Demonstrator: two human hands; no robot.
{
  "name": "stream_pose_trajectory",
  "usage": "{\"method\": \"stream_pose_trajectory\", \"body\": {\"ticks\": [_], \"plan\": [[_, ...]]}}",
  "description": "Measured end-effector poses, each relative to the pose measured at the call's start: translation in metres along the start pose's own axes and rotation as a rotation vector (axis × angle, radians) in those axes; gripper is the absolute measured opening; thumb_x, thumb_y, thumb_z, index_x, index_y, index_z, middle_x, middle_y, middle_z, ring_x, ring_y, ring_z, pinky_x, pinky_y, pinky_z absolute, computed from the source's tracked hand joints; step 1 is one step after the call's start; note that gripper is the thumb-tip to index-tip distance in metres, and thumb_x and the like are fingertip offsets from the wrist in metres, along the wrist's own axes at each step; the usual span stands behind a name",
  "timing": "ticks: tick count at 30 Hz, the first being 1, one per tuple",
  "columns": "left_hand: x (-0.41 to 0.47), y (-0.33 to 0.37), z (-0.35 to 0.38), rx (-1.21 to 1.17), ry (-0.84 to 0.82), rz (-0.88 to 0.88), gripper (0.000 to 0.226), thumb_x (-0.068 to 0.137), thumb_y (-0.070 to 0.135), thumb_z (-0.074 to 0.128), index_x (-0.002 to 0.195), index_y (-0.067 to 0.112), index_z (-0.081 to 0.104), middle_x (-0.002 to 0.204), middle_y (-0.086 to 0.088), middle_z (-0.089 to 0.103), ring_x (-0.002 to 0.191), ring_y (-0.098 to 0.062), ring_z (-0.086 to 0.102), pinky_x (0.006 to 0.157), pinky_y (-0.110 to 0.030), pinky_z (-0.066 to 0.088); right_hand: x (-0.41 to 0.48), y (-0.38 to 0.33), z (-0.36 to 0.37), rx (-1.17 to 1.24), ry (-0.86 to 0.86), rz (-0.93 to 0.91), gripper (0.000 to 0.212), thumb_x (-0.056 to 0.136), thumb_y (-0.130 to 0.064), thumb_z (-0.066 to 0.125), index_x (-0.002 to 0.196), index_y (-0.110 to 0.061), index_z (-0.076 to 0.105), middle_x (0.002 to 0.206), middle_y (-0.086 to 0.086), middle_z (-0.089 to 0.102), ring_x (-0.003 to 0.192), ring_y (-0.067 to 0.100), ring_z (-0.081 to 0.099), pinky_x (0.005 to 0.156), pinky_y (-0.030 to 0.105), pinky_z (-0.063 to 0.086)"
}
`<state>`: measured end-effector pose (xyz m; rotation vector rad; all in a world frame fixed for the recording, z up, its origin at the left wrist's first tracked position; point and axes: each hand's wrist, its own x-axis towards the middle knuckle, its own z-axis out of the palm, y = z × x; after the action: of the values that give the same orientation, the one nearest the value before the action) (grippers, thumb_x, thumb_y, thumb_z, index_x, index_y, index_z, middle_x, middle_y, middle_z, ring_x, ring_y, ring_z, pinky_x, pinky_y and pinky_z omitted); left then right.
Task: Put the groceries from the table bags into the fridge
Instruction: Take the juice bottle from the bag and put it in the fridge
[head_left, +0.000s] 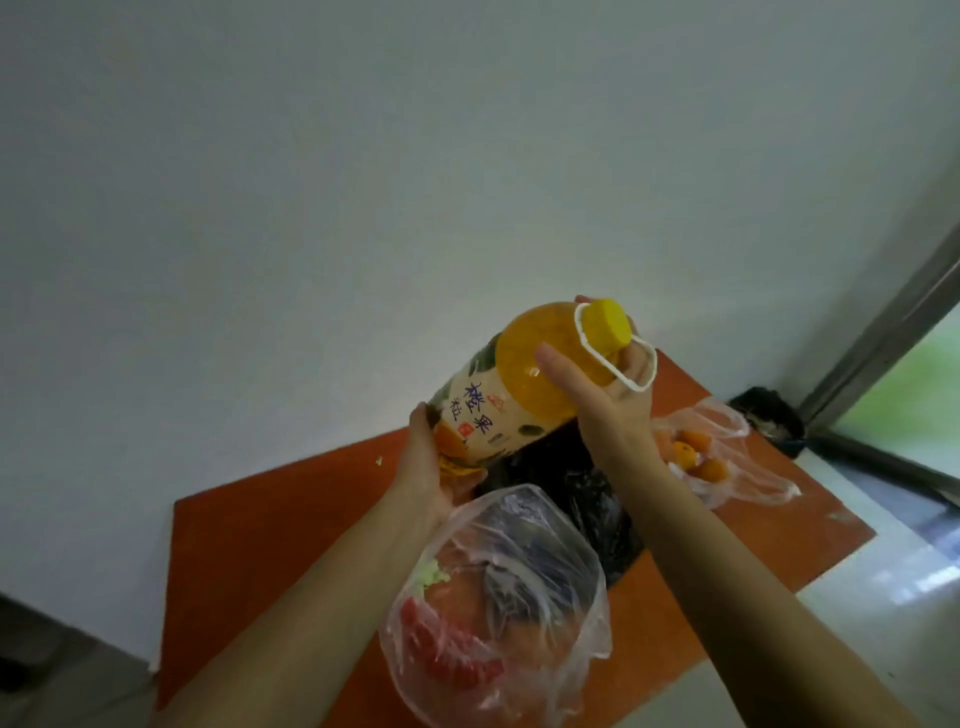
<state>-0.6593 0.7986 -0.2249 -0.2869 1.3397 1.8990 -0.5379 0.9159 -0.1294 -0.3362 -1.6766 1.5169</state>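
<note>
A large orange juice bottle (524, 384) with a yellow cap and a white carry handle is held tilted above the orange table (270, 530), cap up and to the right. My left hand (431, 467) cups its base. My right hand (597, 384) grips its neck just under the cap. Below the bottle lies a black plastic bag (592, 499). Nearer to me stands a clear plastic bag (498, 603) with red and green produce inside. The fridge is not in view.
A second clear bag with small oranges (696, 452) lies on the table's right side. A dark bin (769, 415) sits on the floor by a window frame at the right. A white wall fills the space behind the table.
</note>
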Motion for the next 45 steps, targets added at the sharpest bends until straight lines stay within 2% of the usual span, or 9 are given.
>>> {"method": "stream_pose_trajectory", "body": {"ticks": [3, 7, 12, 17, 22, 27, 32, 38, 45], "plan": [[-0.013, 0.010, 0.027, 0.024, -0.032, 0.135, 0.054, 0.090, 0.060, 0.047, 0.113, 0.017, 0.070, 0.100, -0.011, 0.077, 0.098, -0.031, 0.072, 0.077, -0.044, 0.060, -0.007, -0.023, -0.020, 0.039, 0.075, -0.029, 0.065, 0.071, -0.040, 0.080, 0.128, -0.019, 0.058, 0.114, 0.012, 0.069, 0.104, 0.026, 0.069, 0.082, 0.042, 0.060], [-0.036, 0.008, 0.069, 0.080, -0.140, 0.234, 0.038, 0.092, 0.054, 0.050, 0.096, 0.024, 0.072, 0.094, -0.006, 0.077, 0.098, -0.026, 0.071, 0.084, -0.047, 0.059, -0.025, -0.048, -0.055, 0.009, 0.220, -0.077, 0.061, 0.070, -0.050, 0.076, 0.124, -0.027, 0.060, 0.108, -0.006, 0.073, 0.106, 0.021, 0.069, 0.084, 0.044, 0.060], [-0.077, -0.023, 0.129, 0.134, -0.282, 0.337, 0.049, 0.097, 0.055, 0.045, 0.112, 0.016, 0.069, 0.101, -0.007, 0.076, 0.094, -0.020, 0.073, 0.071, -0.036, 0.060, -0.058, -0.081, -0.121, 0.030, 0.403, -0.043, 0.097, 0.055, -0.073, 0.082, 0.132, -0.022, 0.054, 0.125, 0.010, 0.065, 0.117, 0.033, 0.064, 0.091, 0.058, 0.056], [-0.143, -0.072, 0.192, 0.228, -0.394, 0.375, 0.087, 0.069, 0.079, 0.053, 0.127, 0.015, 0.058, 0.112, -0.009, 0.071, 0.098, -0.024, 0.071, 0.076, -0.046, 0.062, -0.120, -0.128, -0.205, -0.005, 0.597, -0.141, 0.093, 0.053, -0.078, 0.078, 0.120, -0.019, 0.054, 0.110, 0.001, 0.068, 0.105, 0.025, 0.069, 0.076, 0.037, 0.059], [-0.240, -0.157, 0.255, 0.305, -0.548, 0.416, 0.062, 0.092, 0.064, 0.052, 0.131, 0.017, 0.044, 0.115, -0.007, 0.064, 0.102, -0.022, 0.066, 0.084, -0.045, 0.060, -0.208, -0.174, -0.311, -0.078, 0.760, -0.192, 0.090, 0.052, -0.087, 0.071, 0.119, -0.029, 0.056, 0.121, 0.009, 0.065, 0.112, 0.032, 0.066, 0.083, 0.048, 0.059], [-0.340, -0.267, 0.317, 0.374, -0.691, 0.443, 0.053, 0.095, 0.057, 0.053, 0.126, 0.014, 0.049, 0.113, -0.009, 0.067, 0.100, -0.023, 0.068, 0.079, -0.040, 0.061, -0.322, -0.227, -0.428, -0.150, 0.867, -0.220, 0.110, 0.058, -0.086, 0.067, 0.137, -0.010, 0.050, 0.122, 0.013, 0.068, 0.109, 0.030, 0.069, 0.077, 0.046, 0.061], [-0.440, -0.367, 0.362, 0.383, -0.889, 0.326, 0.037, 0.098, 0.043, 0.056, 0.123, 0.017, 0.050, 0.114, -0.010, 0.067, 0.101, -0.025, 0.070, 0.082, -0.048, 0.061, -0.425, -0.273, -0.527, -0.168, 0.991, -0.233, 0.096, 0.070, -0.080, 0.065, 0.137, -0.012, 0.050, 0.128, 0.020, 0.062, 0.115, 0.039, 0.064, 0.083, 0.069, 0.054], [-0.522, -0.474, 0.427, 0.442, -1.007, 0.250, 0.040, 0.099, 0.042, 0.054, 0.127, 0.014, 0.048, 0.109, -0.007, 0.068, 0.091, -0.017, 0.070, 0.065, -0.031, 0.061, -0.509, -0.314, -0.623, -0.217, 1.138, -0.256, 0.098, 0.068, -0.081, 0.067, 0.136, -0.013, 0.052, 0.129, 0.020, 0.063, 0.115, 0.038, 0.064, 0.082, 0.061, 0.057], [-0.564, -0.599, 0.528, 0.469, -1.139, 0.184, 0.030, 0.099, 0.042, 0.054, 0.118, 0.019, 0.050, 0.109, -0.009, 0.071, 0.093, -0.020, 0.073, 0.079, -0.045, 0.062, -0.556, -0.333, -0.751, -0.239, 1.250, -0.272, 0.106, 0.062, -0.081, 0.072, 0.138, -0.010, 0.054, 0.126, 0.018, 0.066, 0.115, 0.036, 0.066, 0.082, 0.053, 0.059]]}}
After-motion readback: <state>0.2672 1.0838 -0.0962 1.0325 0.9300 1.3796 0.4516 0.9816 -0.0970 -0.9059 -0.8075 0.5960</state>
